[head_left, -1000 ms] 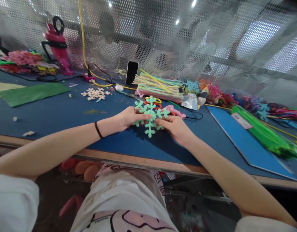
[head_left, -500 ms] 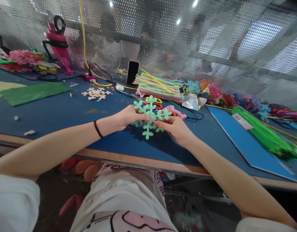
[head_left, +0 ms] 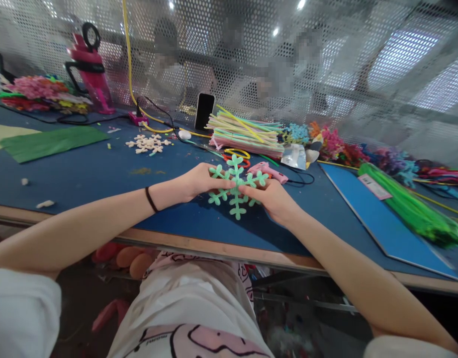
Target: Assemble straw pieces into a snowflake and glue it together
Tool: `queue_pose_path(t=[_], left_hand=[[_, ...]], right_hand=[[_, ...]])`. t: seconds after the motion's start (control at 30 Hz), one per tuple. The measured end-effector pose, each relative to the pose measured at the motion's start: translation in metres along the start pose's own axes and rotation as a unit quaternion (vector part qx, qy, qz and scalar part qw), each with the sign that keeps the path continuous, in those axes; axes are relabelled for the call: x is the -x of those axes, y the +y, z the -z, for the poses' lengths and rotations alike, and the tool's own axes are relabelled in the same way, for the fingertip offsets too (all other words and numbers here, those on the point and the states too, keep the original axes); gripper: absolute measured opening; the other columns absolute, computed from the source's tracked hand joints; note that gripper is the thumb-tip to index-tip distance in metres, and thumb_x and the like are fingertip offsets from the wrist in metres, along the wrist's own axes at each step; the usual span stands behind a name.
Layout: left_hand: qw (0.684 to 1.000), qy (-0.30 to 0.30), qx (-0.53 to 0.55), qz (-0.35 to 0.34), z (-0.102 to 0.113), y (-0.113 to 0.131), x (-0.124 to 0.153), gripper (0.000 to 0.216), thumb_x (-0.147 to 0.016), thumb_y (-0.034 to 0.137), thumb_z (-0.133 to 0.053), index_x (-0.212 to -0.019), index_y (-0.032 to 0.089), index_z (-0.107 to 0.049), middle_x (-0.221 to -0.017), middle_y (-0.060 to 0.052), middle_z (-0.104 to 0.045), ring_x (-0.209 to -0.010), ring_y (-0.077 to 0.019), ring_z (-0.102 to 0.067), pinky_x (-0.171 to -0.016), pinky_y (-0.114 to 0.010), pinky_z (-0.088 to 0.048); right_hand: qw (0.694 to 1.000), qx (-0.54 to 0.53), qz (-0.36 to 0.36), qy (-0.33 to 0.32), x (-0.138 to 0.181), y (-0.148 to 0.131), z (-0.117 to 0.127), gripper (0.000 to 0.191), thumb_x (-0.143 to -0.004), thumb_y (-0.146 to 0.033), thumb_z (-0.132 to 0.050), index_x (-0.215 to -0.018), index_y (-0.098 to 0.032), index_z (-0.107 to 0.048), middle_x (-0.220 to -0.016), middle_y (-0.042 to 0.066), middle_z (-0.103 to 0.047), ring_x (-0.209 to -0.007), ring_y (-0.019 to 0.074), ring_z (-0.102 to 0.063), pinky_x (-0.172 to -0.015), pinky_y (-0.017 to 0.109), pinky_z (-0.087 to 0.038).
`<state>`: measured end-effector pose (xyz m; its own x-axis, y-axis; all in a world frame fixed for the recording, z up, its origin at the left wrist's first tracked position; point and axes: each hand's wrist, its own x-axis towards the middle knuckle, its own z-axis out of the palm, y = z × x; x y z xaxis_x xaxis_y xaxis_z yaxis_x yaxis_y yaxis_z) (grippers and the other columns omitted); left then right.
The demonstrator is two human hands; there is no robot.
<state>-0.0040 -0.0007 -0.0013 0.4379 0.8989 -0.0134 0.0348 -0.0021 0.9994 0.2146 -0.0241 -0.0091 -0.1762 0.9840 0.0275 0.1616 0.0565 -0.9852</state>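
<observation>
A mint-green fuzzy pipe-cleaner snowflake [head_left: 236, 200] is held above the table near its front edge, its face toward me. My left hand [head_left: 206, 181] grips it from the left, thumb pressed close to the centre and fingers behind. From the right, my right hand [head_left: 274, 197] pinches it, thumb also near the middle; the fingers behind are partly hidden. Just beyond lie a pink glue gun [head_left: 269, 172] and scissors with red and yellow handles [head_left: 238, 158]. A cream snowflake [head_left: 148, 143] rests flat to the left.
Bundled pastel pipe cleaners [head_left: 245, 133] lie at the back beside a propped phone [head_left: 205, 111]. A blue board [head_left: 370, 219] and a green pipe-cleaner pack [head_left: 411, 206] are at right. A pink bottle [head_left: 91, 74], green sheet [head_left: 53, 142] and power cords occupy the left.
The green snowflake has turned slightly and tilted between my hands, its top and bottom arms shifting a little right and down. Both hands keep hold and barely move.
</observation>
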Motion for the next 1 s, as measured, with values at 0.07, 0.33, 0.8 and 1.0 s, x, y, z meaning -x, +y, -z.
queue_pose_path(t=[0.07, 0.33, 0.8, 1.0], left_hand=[[1.000, -0.002, -0.016, -0.005, -0.001, 0.000, 0.001, 0.031, -0.057, 0.035, -0.093, -0.071, 0.015, -0.074, -0.072, -0.002, -0.072, -0.064, -0.0108, -0.057, -0.058, -0.023, -0.040], [1.000, 0.005, -0.006, -0.015, -0.004, -0.001, 0.004, 0.032, -0.057, 0.038, -0.092, -0.066, 0.015, -0.072, -0.068, -0.002, -0.070, -0.061, -0.0122, -0.055, -0.060, -0.027, -0.042], [0.999, 0.018, -0.028, 0.008, -0.010, 0.003, 0.005, 0.039, -0.059, 0.041, -0.092, -0.055, 0.016, -0.062, -0.054, 0.004, -0.055, -0.055, -0.0093, -0.047, -0.056, -0.025, -0.040], [0.999, 0.026, -0.034, 0.008, -0.011, 0.003, 0.005, 0.033, -0.061, 0.036, -0.090, -0.056, 0.015, -0.064, -0.058, 0.002, -0.060, -0.057, -0.0093, -0.048, -0.057, -0.025, -0.038]], right_hand=[[1.000, 0.019, 0.014, 0.009, 0.000, 0.003, -0.001, 0.029, -0.064, -0.043, -0.091, -0.073, -0.019, -0.077, -0.082, 0.005, -0.077, -0.081, 0.0226, -0.066, -0.084, 0.038, -0.051], [0.998, 0.059, 0.034, 0.016, 0.004, -0.001, -0.001, 0.027, -0.061, -0.042, -0.092, -0.068, -0.020, -0.078, -0.076, 0.006, -0.076, -0.078, 0.0254, -0.067, -0.079, 0.041, -0.052], [0.998, 0.016, 0.038, 0.045, 0.000, 0.003, -0.005, 0.035, -0.055, -0.041, -0.094, -0.076, -0.022, -0.073, -0.079, 0.003, -0.073, -0.083, 0.0247, -0.066, -0.079, 0.039, -0.055], [0.999, -0.007, -0.001, 0.038, 0.004, 0.000, -0.006, 0.032, -0.054, -0.036, -0.096, -0.075, -0.020, -0.077, -0.079, 0.004, -0.075, -0.078, 0.0238, -0.067, -0.083, 0.042, -0.055]])
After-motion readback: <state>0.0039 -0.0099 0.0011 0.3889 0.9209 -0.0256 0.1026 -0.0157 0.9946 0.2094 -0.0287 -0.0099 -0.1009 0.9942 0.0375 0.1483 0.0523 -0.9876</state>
